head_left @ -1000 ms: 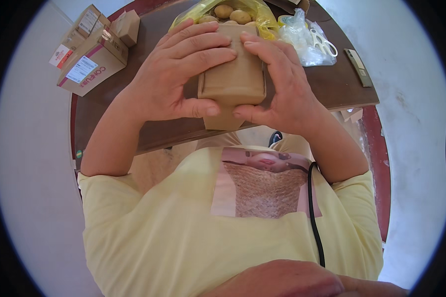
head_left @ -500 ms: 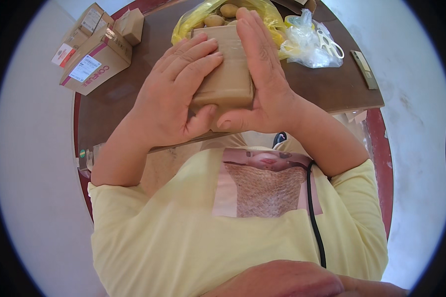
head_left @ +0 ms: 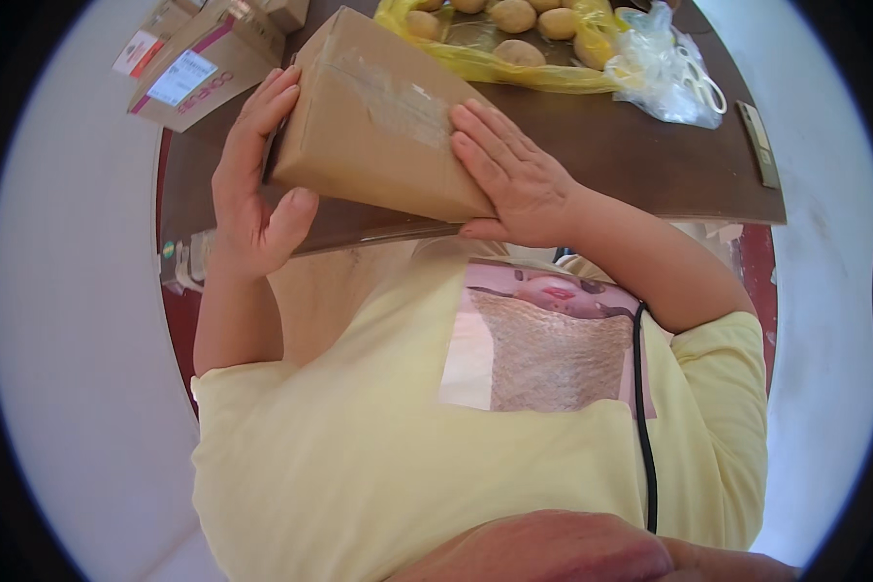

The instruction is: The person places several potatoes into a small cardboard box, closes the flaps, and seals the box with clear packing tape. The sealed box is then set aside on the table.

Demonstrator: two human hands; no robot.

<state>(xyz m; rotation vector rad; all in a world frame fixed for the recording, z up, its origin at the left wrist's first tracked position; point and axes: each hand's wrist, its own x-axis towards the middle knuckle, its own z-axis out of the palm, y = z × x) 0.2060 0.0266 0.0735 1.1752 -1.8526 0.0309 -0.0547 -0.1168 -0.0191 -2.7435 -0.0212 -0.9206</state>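
A brown cardboard box is held between my two palms at the near edge of the table, its long side slanting from upper left to lower right. Strips of clear tape shine on its top face. My left hand presses along the box's left end, with the thumb apart near the lower corner. Against the right side lies my right hand, its fingers resting over the tape-side face and its thumb below the near corner. The underside of the box is hidden.
Several potatoes lie in and around an opened yellow plastic bag at the back. Beside it are a crumpled clear bag and white-handled scissors. Taped cartons stand back left. A flat, narrow object sits at the brown table's right edge.
The box has turned from end-on to slanted, showing its long face. My left hand has moved left and lower, and my right hand has slid down to its right side.
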